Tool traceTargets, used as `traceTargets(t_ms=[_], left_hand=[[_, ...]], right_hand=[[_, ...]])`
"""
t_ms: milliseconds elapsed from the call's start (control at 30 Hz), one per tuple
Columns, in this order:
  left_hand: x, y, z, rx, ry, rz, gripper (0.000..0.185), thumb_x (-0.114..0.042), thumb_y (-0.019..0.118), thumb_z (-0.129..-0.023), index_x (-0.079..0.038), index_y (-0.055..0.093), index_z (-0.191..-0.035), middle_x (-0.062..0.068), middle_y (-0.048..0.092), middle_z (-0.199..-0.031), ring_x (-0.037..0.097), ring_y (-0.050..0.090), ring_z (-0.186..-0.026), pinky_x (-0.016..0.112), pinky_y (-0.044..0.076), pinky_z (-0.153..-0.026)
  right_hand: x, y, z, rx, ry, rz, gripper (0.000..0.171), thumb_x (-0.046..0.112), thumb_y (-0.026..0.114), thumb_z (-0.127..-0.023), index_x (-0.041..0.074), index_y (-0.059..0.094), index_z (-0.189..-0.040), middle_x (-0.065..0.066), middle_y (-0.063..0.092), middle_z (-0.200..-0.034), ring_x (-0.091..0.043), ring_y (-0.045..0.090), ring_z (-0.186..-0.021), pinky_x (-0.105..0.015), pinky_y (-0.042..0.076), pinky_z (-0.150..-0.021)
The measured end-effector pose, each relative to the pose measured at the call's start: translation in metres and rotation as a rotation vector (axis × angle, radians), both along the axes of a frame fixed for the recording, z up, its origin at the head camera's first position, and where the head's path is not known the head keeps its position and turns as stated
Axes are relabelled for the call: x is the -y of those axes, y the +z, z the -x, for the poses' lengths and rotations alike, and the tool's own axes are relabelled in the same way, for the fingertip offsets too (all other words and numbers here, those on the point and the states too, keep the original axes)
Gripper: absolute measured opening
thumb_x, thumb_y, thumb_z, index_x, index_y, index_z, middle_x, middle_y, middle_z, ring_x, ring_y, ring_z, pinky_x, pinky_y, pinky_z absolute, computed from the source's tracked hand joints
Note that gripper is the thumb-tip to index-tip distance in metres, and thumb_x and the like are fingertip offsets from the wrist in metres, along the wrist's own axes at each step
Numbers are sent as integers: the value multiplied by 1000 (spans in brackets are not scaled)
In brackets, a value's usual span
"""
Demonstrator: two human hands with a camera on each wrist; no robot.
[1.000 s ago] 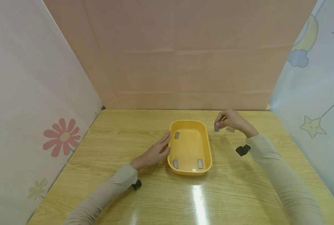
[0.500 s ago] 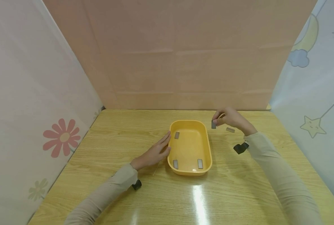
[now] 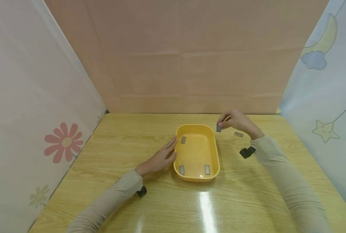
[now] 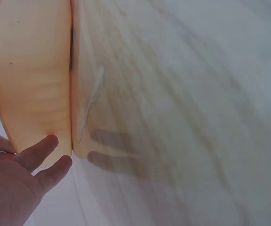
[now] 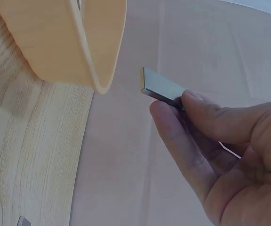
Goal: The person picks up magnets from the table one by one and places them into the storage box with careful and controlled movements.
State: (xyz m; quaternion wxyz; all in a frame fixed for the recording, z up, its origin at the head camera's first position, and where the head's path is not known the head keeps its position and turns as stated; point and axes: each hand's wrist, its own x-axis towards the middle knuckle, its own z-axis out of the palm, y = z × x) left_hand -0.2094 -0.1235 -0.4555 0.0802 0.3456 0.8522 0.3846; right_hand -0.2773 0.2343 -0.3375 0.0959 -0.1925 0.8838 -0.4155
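Observation:
A yellow plastic tub [image 3: 196, 179] stands on the table, with 3 small flat grey metal blocks on its floor: one at the back left [image 3: 183, 140], one at the front left [image 3: 182, 170], one at the front right [image 3: 207, 169]. My left hand [image 3: 159, 158] rests against the tub's left wall, fingers extended; in the left wrist view its fingertips lie on the outer wall [image 4: 36, 94]. Beyond the tub's right rim, my right hand [image 3: 234, 121] pinches another flat metal block [image 5: 161, 86] between thumb and fingers, raised above the table.
One more metal block [image 3: 238, 134] lies on the wooden table [image 3: 117, 136] to the right of the tub, below the right hand. A pink-brown backdrop [image 3: 178, 64] rises behind the table, and printed sheets [image 3: 321, 97] stand at both sides.
My right hand has moved left and slightly up toward the tub with the metal block between its fingers. The left hand and the tub have stayed put.

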Motion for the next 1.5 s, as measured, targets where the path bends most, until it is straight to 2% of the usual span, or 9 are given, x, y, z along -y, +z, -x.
traceTargets(t_ms=[333, 800, 1067, 1367, 1500], left_hand=[[0, 0, 0, -9, -7, 0, 61, -18, 43, -108, 3, 13, -156, 8, 0, -166, 22, 11, -148, 41, 24, -115], [0, 0, 0, 7, -1, 8, 61, -20, 43, -108, 2, 12, -156, 7, -1, -166, 20, 8, -149, 40, 23, -116], [0, 1, 0, -1, -2, 7, 61, -20, 44, -108, 2, 13, -156, 6, 0, -166, 19, 9, -148, 38, 23, -116], [0, -2, 1, 10, -4, 1, 61, -21, 43, -108, 2, 13, -156, 2, -1, -166, 19, 8, -149, 39, 23, -116], [0, -3, 2, 12, -2, 4, 62, -22, 43, -108, 2, 13, -156, 2, -1, -166, 18, 9, -148, 39, 23, -116]], right_hand=[[13, -1, 1, 21, 17, 38, 12, -6, 64, -93, -12, 69, -102, -25, 65, -105, -40, 69, -89, -44, 57, -81], [27, -8, 1, 13, 30, 96, 9, -6, 67, -91, -10, 70, -98, -24, 65, -103, -37, 70, -88, -47, 56, -84], [33, -18, 2, -26, 73, 81, 6, -9, 67, -90, -9, 70, -95, -23, 66, -101, -36, 70, -84, -45, 58, -79], [34, -32, 7, -17, 93, 62, 17, -8, 64, -92, -13, 67, -108, -24, 68, -107, -33, 71, -84, -44, 58, -78], [35, -37, 8, -12, 111, 51, 21, -8, 63, -93, -14, 66, -113, -29, 66, -112, -33, 71, -84, -44, 59, -77]])
